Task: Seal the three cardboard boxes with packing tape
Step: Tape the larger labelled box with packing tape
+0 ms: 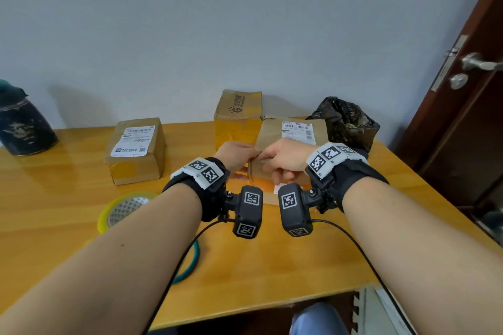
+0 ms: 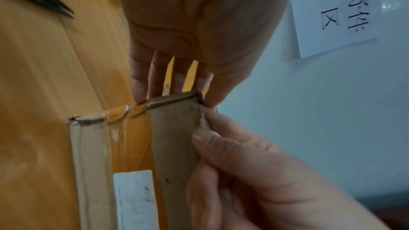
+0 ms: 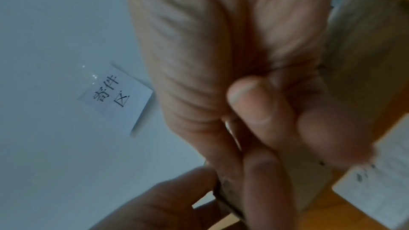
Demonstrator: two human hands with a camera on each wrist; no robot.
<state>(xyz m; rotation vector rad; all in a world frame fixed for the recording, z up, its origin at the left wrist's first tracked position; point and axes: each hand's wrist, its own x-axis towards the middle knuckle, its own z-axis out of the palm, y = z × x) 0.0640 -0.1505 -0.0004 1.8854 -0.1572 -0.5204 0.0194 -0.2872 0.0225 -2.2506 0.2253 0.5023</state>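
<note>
Head view shows a wooden worktop (image 1: 272,266) against a pale wall, with 3 cardboard boxes on it. A small box (image 1: 137,149) with a white label stands at the left, well apart from the hands. A tall box (image 1: 238,114) with yellow tape stands at the back by the wall, and just beside it on the right sits a crumpled black bag (image 1: 344,119). A dark pot (image 1: 23,125) stands at the far left edge. Near the left forearm lies a roll of clear tape (image 1: 125,208) with a yellowish rim, and a teal ring (image 1: 190,261) lies partly hidden under that forearm. A brown door (image 1: 462,106) with a metal handle fills the right side, and a white paper sign (image 2: 336,15) with printed characters hangs on the wall.

The labelled box (image 1: 292,134) stands in the middle, directly in front of both hands, which block most of its near face. The left hand (image 1: 235,155) holds the box's left edge, fingers behind the cardboard and thumb in front. The right hand (image 1: 283,159) meets it at the same corner, thumb and forefinger pinching at the edge of the cardboard. In the left wrist view the box's side (image 2: 172,137) shows yellow-brown tape and a white sticker (image 2: 135,198); the right hand's fingertips (image 2: 203,135) press on the edge by the corner. The right wrist view is blurred
</note>
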